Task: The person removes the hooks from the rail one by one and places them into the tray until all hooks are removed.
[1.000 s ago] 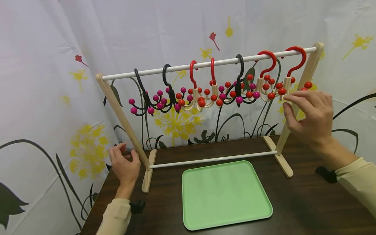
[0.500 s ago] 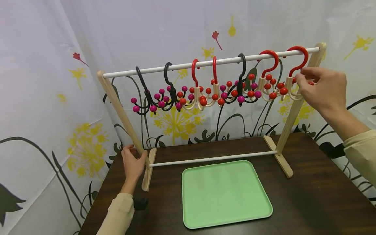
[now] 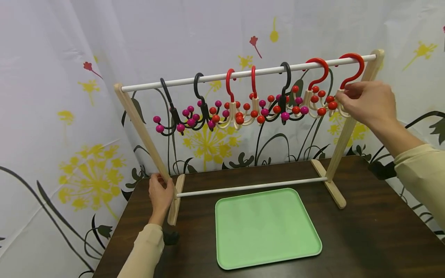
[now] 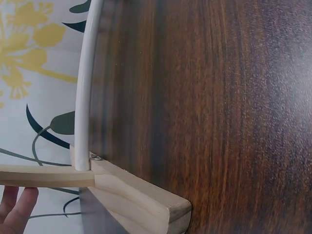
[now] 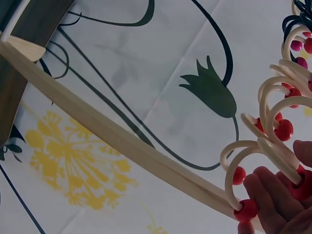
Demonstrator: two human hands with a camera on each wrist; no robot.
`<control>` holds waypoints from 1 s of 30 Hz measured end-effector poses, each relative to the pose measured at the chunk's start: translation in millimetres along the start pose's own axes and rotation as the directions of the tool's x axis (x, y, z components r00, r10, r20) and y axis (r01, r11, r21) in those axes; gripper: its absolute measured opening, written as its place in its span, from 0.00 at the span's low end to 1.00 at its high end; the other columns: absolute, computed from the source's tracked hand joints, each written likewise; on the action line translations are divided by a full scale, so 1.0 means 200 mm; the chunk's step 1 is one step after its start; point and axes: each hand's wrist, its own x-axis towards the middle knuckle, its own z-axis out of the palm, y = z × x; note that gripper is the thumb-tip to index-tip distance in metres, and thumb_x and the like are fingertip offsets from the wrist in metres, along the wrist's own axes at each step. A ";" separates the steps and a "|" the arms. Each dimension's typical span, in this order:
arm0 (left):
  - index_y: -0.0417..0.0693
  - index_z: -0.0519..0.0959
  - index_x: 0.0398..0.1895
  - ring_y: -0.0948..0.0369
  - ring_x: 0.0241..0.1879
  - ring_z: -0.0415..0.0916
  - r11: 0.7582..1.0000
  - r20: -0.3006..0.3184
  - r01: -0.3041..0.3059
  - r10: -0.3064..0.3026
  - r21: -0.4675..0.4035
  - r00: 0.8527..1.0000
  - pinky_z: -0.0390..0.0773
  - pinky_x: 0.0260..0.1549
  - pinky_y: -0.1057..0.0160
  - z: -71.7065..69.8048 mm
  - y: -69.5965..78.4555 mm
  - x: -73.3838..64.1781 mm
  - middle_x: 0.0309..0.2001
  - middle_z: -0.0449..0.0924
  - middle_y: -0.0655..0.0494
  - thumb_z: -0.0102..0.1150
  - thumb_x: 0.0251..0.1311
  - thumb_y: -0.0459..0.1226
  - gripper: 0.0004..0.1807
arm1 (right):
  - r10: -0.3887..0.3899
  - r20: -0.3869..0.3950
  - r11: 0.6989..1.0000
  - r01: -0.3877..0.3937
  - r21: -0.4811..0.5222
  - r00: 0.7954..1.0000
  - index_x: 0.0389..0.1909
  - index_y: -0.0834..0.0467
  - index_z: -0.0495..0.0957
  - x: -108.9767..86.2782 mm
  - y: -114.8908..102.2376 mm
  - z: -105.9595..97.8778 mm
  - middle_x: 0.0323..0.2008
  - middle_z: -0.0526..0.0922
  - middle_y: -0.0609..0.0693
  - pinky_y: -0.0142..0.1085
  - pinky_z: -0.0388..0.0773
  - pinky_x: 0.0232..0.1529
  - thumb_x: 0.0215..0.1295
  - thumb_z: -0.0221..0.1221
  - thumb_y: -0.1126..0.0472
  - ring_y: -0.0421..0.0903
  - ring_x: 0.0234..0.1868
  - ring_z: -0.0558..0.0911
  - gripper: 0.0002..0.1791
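Note:
A small wooden garment rack (image 3: 250, 72) with a white top rail bears several hangers with curved ball-tipped arms. My left hand (image 3: 161, 195) holds the lower part of the left post (image 3: 142, 133), thumb in front. In the left wrist view two fingers (image 4: 22, 209) lie against that post's side. My right hand (image 3: 370, 102) pinches the rightmost hanger (image 3: 356, 58), cream with a red hook, just under its hook, which sits over the rail. In the right wrist view its cream arms (image 5: 236, 165) and red balls show beside my fingers; the palm hides part of it.
A light green tray (image 3: 267, 231) lies on the dark wooden table (image 3: 365, 227) in front of the rack. Left along the rail hang another red-hooked hanger (image 3: 320, 73) and black ones with magenta balls (image 3: 174, 112). A flower-printed curtain (image 3: 194, 34) stands behind.
My left hand has moved right and taken hold of the left post. My right hand has risen past the rightmost hanger's balls, then moved left to pinch its neck.

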 end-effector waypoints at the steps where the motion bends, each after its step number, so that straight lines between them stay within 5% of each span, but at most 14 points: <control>1: 0.35 0.69 0.50 0.43 0.43 0.75 1.000 -0.005 -0.005 0.005 0.002 1.000 0.68 0.45 0.45 0.00 0.00 0.00 0.44 0.72 0.38 0.59 0.61 0.31 0.17 | 0.003 0.008 1.000 -0.003 -0.009 1.000 0.58 0.67 0.77 0.00 0.00 0.00 0.46 0.82 0.69 0.41 0.68 0.32 0.68 0.54 0.47 0.64 0.48 0.78 0.30; 10: 0.35 0.70 0.48 0.42 0.40 0.72 0.998 -0.061 -0.035 0.038 0.055 0.997 0.68 0.42 0.43 0.03 -0.02 0.00 0.40 0.72 0.39 0.59 0.60 0.30 0.14 | -0.008 -0.001 0.999 0.008 -0.051 1.000 0.55 0.69 0.78 0.02 -0.01 0.03 0.44 0.83 0.69 0.47 0.64 0.36 0.68 0.52 0.49 0.64 0.47 0.77 0.28; 26: 0.35 0.69 0.49 0.42 0.35 0.71 0.995 -0.095 -0.053 0.061 0.083 0.994 0.68 0.36 0.43 0.06 -0.03 0.00 0.38 0.70 0.39 0.59 0.61 0.31 0.15 | 0.067 -0.069 0.998 -0.066 0.016 0.995 0.55 0.67 0.79 0.03 -0.05 -0.02 0.47 0.83 0.67 0.38 0.66 0.31 0.67 0.53 0.47 0.60 0.48 0.78 0.29; 30: 0.36 0.70 0.48 0.43 0.34 0.70 0.995 -0.107 -0.053 0.062 0.084 0.992 0.67 0.36 0.43 0.07 -0.03 -0.01 0.37 0.70 0.40 0.59 0.61 0.31 0.15 | 0.090 -0.102 0.996 -0.088 0.026 0.991 0.55 0.66 0.80 0.03 -0.06 -0.03 0.47 0.83 0.66 0.37 0.63 0.33 0.65 0.55 0.44 0.52 0.42 0.77 0.30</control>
